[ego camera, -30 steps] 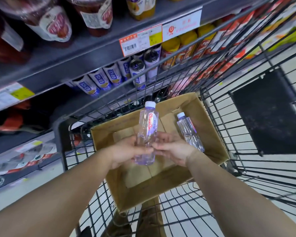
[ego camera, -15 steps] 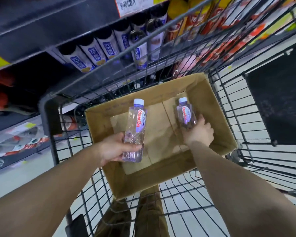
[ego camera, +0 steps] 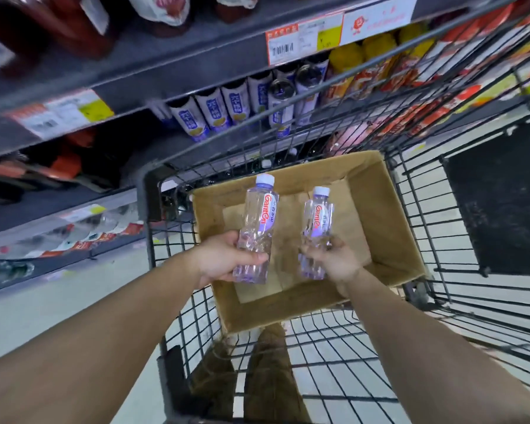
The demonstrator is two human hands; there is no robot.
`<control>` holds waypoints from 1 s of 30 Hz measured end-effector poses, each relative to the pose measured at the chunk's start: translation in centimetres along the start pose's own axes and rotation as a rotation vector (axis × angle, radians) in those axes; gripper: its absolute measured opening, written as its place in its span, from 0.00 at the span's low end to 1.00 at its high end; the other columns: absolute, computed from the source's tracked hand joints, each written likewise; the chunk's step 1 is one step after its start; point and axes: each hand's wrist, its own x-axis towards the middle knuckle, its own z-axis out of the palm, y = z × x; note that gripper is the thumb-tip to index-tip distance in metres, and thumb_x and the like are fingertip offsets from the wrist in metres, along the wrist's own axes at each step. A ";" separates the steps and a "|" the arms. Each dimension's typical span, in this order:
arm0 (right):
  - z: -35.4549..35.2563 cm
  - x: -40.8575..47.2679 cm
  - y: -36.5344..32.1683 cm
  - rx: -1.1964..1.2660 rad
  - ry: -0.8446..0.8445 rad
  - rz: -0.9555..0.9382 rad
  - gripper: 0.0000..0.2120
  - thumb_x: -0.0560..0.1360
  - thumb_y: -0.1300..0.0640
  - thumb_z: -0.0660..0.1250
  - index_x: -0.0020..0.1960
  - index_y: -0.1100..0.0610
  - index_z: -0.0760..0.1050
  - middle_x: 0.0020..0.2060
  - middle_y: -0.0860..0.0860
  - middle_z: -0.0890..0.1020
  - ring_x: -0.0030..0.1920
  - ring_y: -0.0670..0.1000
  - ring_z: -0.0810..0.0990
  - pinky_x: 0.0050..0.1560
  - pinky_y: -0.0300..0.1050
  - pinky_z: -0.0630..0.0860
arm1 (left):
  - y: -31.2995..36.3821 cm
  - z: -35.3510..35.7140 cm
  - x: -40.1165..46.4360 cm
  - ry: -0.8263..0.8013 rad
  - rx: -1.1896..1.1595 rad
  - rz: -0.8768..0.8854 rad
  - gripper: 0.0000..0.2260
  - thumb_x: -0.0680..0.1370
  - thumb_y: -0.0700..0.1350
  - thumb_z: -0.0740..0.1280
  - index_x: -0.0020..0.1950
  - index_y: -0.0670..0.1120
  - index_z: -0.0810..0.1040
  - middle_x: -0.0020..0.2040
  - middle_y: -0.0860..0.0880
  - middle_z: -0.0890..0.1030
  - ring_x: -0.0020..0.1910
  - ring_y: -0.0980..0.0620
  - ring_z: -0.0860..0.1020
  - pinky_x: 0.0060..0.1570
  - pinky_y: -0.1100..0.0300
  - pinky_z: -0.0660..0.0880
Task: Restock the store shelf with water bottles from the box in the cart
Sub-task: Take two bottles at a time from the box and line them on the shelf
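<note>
Left hand (ego camera: 224,260): wrapped round the lower half of the left bottle (ego camera: 255,229), cap pointing away, held above the box as it was half a second ago.
Right hand (ego camera: 334,260): curled round the base of the right bottle (ego camera: 316,231); earlier it reached down to this bottle at the box's far side, now it has lifted it level with the other.
Box (ego camera: 392,237): open cardboard, sitting in the cart (ego camera: 426,191), nothing else seen inside.
Shelf (ego camera: 178,65): beyond the cart, blue-labelled bottles (ego camera: 214,113) in a row.
</note>
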 end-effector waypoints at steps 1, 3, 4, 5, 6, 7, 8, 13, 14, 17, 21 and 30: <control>0.7 -1.7 -0.6 0.042 -0.069 -0.007 0.10 0.71 0.68 0.72 0.50 0.60 0.78 0.41 0.57 0.84 0.36 0.53 0.84 0.41 0.57 0.83 | 0.2 -0.1 -1.2 -0.001 0.006 0.017 0.25 0.70 0.46 0.77 0.65 0.48 0.73 0.58 0.49 0.83 0.57 0.49 0.82 0.55 0.50 0.80; 2.0 -5.4 -1.5 0.084 -0.168 -0.012 0.15 0.72 0.69 0.70 0.57 0.61 0.75 0.45 0.57 0.85 0.44 0.56 0.85 0.43 0.58 0.83 | 0.8 -0.2 -4.1 0.010 0.015 0.062 0.24 0.72 0.46 0.76 0.65 0.49 0.73 0.59 0.50 0.82 0.56 0.51 0.81 0.44 0.59 0.78; 2.7 -7.3 -1.9 0.085 -0.199 -0.016 0.20 0.72 0.68 0.71 0.62 0.61 0.72 0.52 0.59 0.83 0.51 0.60 0.84 0.48 0.62 0.81 | 1.0 -0.4 -5.8 0.021 0.002 0.089 0.22 0.72 0.46 0.76 0.63 0.49 0.74 0.58 0.50 0.82 0.55 0.52 0.81 0.42 0.61 0.77; 3.4 -9.2 -2.3 0.069 -0.223 -0.030 0.23 0.72 0.68 0.72 0.65 0.61 0.69 0.57 0.60 0.81 0.57 0.62 0.81 0.52 0.65 0.79 | 0.9 -0.7 -7.5 0.037 -0.009 0.116 0.19 0.72 0.45 0.76 0.60 0.49 0.74 0.56 0.51 0.82 0.53 0.52 0.81 0.42 0.61 0.76; 4.1 -10.8 -2.7 0.044 -0.246 -0.045 0.26 0.71 0.66 0.73 0.66 0.61 0.67 0.59 0.60 0.80 0.59 0.62 0.80 0.54 0.66 0.78 | 0.9 -1.1 -9.3 0.048 -0.023 0.142 0.18 0.72 0.44 0.76 0.58 0.49 0.74 0.54 0.52 0.82 0.51 0.52 0.80 0.42 0.60 0.75; 5.0 -12.2 -3.2 0.006 -0.269 -0.060 0.27 0.71 0.65 0.74 0.65 0.60 0.66 0.60 0.59 0.80 0.59 0.61 0.80 0.55 0.65 0.78 | 0.6 -1.9 -11.1 0.053 -0.034 0.176 0.19 0.71 0.45 0.77 0.58 0.48 0.74 0.52 0.52 0.82 0.50 0.51 0.79 0.41 0.60 0.74; 6.2 -13.7 -3.7 -0.040 -0.294 -0.087 0.27 0.70 0.63 0.75 0.64 0.59 0.66 0.60 0.57 0.80 0.58 0.60 0.81 0.54 0.63 0.78 | 0.3 -2.7 -12.9 0.053 -0.042 0.213 0.21 0.69 0.47 0.78 0.58 0.47 0.75 0.51 0.51 0.82 0.49 0.51 0.79 0.39 0.61 0.72; 15.8 -21.1 -7.6 -0.221 -0.395 -0.314 0.21 0.72 0.65 0.72 0.61 0.60 0.69 0.50 0.54 0.82 0.49 0.53 0.81 0.46 0.45 0.80 | -2.9 -9.4 -22.9 0.125 -0.117 0.426 0.37 0.53 0.59 0.81 0.56 0.47 0.76 0.47 0.52 0.83 0.43 0.55 0.78 0.36 0.63 0.68; 18.5 -22.5 -8.2 -0.242 -0.430 -0.352 0.21 0.72 0.65 0.73 0.61 0.59 0.69 0.50 0.55 0.82 0.48 0.53 0.81 0.47 0.46 0.79 | -4.1 -11.0 -25.1 0.157 -0.149 0.462 0.36 0.50 0.61 0.82 0.53 0.49 0.76 0.44 0.53 0.83 0.42 0.54 0.77 0.37 0.61 0.67; 27.8 -27.6 -8.9 -0.239 -0.538 -0.452 0.24 0.71 0.65 0.73 0.64 0.58 0.68 0.57 0.59 0.82 0.56 0.60 0.81 0.57 0.56 0.79 | -9.0 -16.8 -31.9 0.216 -0.227 0.593 0.18 0.65 0.45 0.81 0.48 0.44 0.76 0.38 0.50 0.84 0.37 0.53 0.80 0.42 0.57 0.74; 42.1 -35.0 -7.2 -0.258 -0.705 -0.528 0.24 0.73 0.65 0.71 0.66 0.56 0.67 0.56 0.58 0.82 0.52 0.59 0.81 0.44 0.49 0.81 | -18.1 -25.7 -41.9 0.426 -0.257 0.663 0.26 0.64 0.48 0.81 0.58 0.42 0.77 0.53 0.41 0.84 0.52 0.42 0.81 0.59 0.44 0.75; 68.5 -50.0 -0.9 -0.431 -1.071 -0.616 0.23 0.69 0.71 0.72 0.59 0.56 0.70 0.49 0.55 0.84 0.47 0.55 0.83 0.50 0.53 0.80 | -37.9 -38.5 -61.1 0.760 -0.483 0.732 0.39 0.60 0.55 0.83 0.66 0.47 0.73 0.64 0.42 0.79 0.65 0.36 0.76 0.67 0.33 0.65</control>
